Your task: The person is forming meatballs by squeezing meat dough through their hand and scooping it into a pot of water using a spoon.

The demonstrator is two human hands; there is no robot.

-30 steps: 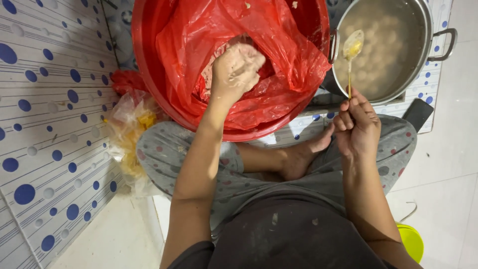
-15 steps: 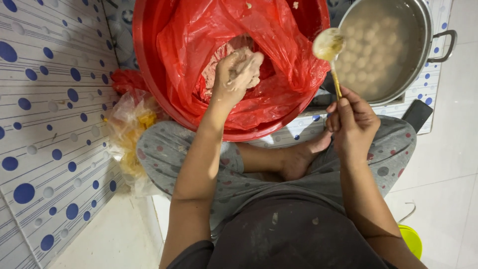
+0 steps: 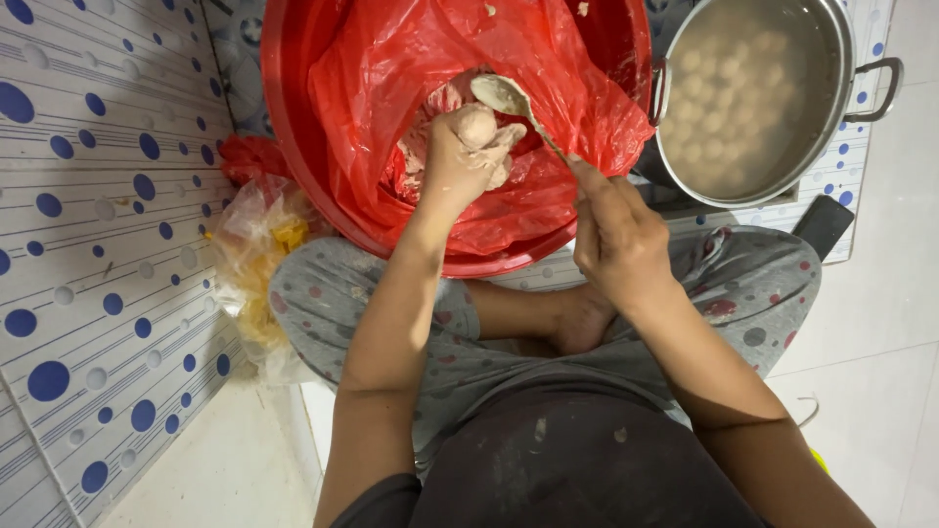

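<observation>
My left hand (image 3: 469,156) is closed around pinkish paste over the red basin (image 3: 293,147), and a round ball of paste (image 3: 477,125) bulges from the top of the fist. My right hand (image 3: 616,235) grips a metal spoon (image 3: 509,98) by its handle. The spoon's bowl sits right beside the ball. More paste (image 3: 421,156) lies in the red plastic bag (image 3: 548,59) that lines the basin.
A steel pot (image 3: 753,98) of cloudy water with several pale balls stands at the upper right. A clear bag with yellow contents (image 3: 264,254) lies at the left by the dotted wall. My crossed legs are under the basin. A dark flat object (image 3: 824,225) lies beside the pot.
My right hand has swung the spoon from over the pot leftward to the fist of my left hand. A ball of paste has been squeezed up out of my left fist.
</observation>
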